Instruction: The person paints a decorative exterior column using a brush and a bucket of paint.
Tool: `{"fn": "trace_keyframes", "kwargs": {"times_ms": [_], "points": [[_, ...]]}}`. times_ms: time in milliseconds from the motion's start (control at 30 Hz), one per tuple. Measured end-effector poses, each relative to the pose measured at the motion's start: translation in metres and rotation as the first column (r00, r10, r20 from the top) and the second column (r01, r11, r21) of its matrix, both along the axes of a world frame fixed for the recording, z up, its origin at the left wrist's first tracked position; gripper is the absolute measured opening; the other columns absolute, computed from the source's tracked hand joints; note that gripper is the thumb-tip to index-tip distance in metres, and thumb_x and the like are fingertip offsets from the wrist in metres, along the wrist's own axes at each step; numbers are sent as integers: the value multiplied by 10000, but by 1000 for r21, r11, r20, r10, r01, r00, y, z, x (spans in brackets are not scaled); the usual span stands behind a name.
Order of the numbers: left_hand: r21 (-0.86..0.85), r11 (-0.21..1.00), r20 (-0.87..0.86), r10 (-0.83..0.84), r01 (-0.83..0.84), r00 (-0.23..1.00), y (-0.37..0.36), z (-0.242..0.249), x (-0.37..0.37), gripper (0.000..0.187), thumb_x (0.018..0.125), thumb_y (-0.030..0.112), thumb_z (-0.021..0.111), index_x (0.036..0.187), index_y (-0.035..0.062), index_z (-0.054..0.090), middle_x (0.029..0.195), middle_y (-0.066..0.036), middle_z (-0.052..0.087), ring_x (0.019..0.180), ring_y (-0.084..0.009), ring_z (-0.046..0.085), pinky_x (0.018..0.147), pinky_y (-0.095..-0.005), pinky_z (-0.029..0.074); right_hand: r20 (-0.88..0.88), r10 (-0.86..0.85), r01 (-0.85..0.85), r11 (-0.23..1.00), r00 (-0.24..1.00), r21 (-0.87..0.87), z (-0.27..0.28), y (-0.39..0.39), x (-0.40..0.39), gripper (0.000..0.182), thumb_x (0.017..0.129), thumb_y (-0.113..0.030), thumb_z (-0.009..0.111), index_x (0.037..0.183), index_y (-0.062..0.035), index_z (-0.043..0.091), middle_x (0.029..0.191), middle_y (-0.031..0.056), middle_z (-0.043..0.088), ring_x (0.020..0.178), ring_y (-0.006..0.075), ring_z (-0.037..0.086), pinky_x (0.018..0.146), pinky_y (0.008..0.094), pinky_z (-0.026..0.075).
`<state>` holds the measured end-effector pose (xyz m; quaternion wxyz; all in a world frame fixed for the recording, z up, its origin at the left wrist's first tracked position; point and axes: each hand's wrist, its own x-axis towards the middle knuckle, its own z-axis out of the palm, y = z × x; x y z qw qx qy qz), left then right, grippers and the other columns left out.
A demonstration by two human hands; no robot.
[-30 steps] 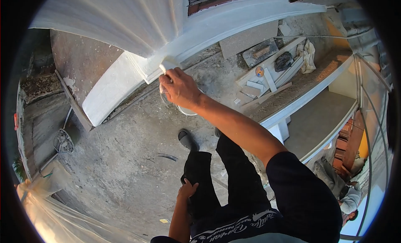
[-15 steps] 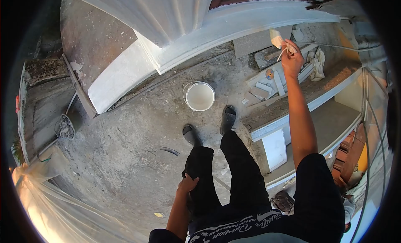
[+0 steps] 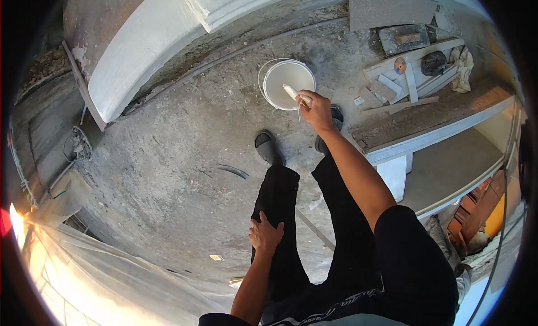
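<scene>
A paintbrush (image 3: pixel 291 92) with pale paint on it is gripped in my right hand (image 3: pixel 316 111), its bristle end overlapping the near side of the white bucket (image 3: pixel 266 93). The bucket stands on the floor in front of my feet, with whitish contents inside and its wire handle lying to the left. My left hand (image 3: pixel 265 234) rests on my left thigh, fingers spread, holding nothing.
On the right, a ledge (image 3: pixel 431 127) runs beside board offcuts (image 3: pixel 412 82), a cutting disc (image 3: pixel 400 66) and a dark bundle (image 3: pixel 433 63). A white curved wall (image 3: pixel 140 51) rises ahead. Plastic sheeting (image 3: pixel 106 264) hangs at lower left; a short hose piece (image 3: pixel 232 170) lies on the floor.
My right hand has come down and left with the paintbrush, from near the far wall to the bucket. My left hand stays on the thigh, its fingers now more spread. The view has shifted.
</scene>
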<state>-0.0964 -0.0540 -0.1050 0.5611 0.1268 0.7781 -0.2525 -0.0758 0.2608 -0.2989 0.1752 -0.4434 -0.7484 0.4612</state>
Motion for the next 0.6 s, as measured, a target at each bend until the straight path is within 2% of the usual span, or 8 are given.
{"fn": "trace_keyframes", "kwargs": {"times_ms": [133,233,333,367,400,467,567,600], "points": [[-3,1000,-14,6,-6,1000,-8,-5,-1,853,793,524,682,1459,86,378,1317,-265,457,1118,-432,559,942,-485,463,98,-98,85,988,990,126,-120,-1,-22,206,779,-133,710,978,-76,706,904,139,713,794,330,690,729,375,562],[-10,1000,-14,1,-1,1000,-14,-7,3,838,797,521,674,1454,86,389,1304,-264,461,1114,-431,558,936,-476,463,278,-75,5,970,958,243,-159,-3,-29,216,792,-178,720,989,-89,716,887,142,715,801,329,694,744,376,559],[-14,1000,5,14,-14,1000,-19,-6,1,827,802,516,666,1452,83,394,1298,-265,462,1115,-432,556,938,-474,458,225,-119,126,992,967,-15,-159,-5,-26,222,803,-194,726,994,-82,716,866,155,711,800,317,699,738,366,560],[-13,1000,10,12,-12,1000,-20,-5,1,826,804,515,664,1453,82,393,1298,-266,461,1115,-433,555,940,-473,456,209,-194,198,980,958,-1,-144,-7,-25,231,803,-184,747,1001,-70,714,812,122,717,779,246,716,721,341,557],[-4,1000,15,10,-9,1000,-19,-6,2,824,806,514,661,1453,80,392,1297,-266,461,1115,-433,554,941,-473,453,167,-263,283,953,950,-107,-130,-9,-21,231,808,-176,754,1005,-62,710,805,106,716,772,222,713,704,331,562],[15,1000,14,7,-8,1000,-22,-4,2,824,808,514,657,1455,77,391,1297,-266,463,1113,-434,556,945,-473,451,101,-411,420,848,906,-323,-98,-13,-10,233,818,-159,769,1012,-48,703,791,74,713,758,175,707,671,313,572],[28,999,10,-17,16,1000,-19,-3,1,824,810,512,653,1457,75,388,1296,-263,467,1112,-431,558,946,-470,450,-150,-656,449,647,740,-615,-69,-19,7,232,839,-132,767,1029,-26,687,806,60,699,757,134,683,640,282,586],[25,999,8,-29,29,1000,-18,-2,0,824,811,511,652,1458,74,387,1296,-262,469,1112,-430,559,946,-468,450,-160,-661,458,653,733,-603,-61,-22,6,228,844,-127,762,1030,-21,683,812,70,697,747,134,679,632,278,589]]}}
